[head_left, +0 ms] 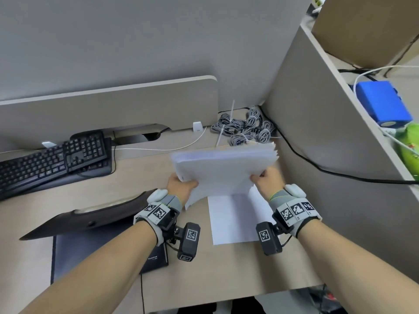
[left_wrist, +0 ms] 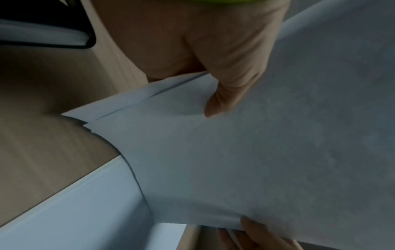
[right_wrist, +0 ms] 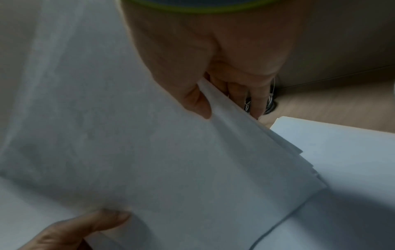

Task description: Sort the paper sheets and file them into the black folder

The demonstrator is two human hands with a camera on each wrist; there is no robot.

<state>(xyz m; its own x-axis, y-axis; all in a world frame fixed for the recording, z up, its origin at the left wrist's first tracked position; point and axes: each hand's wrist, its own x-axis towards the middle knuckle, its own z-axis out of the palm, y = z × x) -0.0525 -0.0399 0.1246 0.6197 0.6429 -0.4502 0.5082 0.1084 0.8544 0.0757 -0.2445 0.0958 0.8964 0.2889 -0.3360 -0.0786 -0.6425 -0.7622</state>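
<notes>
The stack of paper sheets (head_left: 223, 168) is held tilted above the desk (head_left: 226, 268), its edges fanned and uneven; the left hand (head_left: 181, 185) pinches its left edge, the right hand (head_left: 268, 177) its right. One sheet (head_left: 233, 218) lies flat beneath. The black folder (head_left: 90, 214) lies open to the left. Squaring looks unfinished, filing not begun.

I can read no words or numbers anywhere. A small pale label on the black folder (head_left: 108, 252) is too blurred to make out. The markers (head_left: 160, 213) on my wrist bands show only black-and-white square patterns.
</notes>
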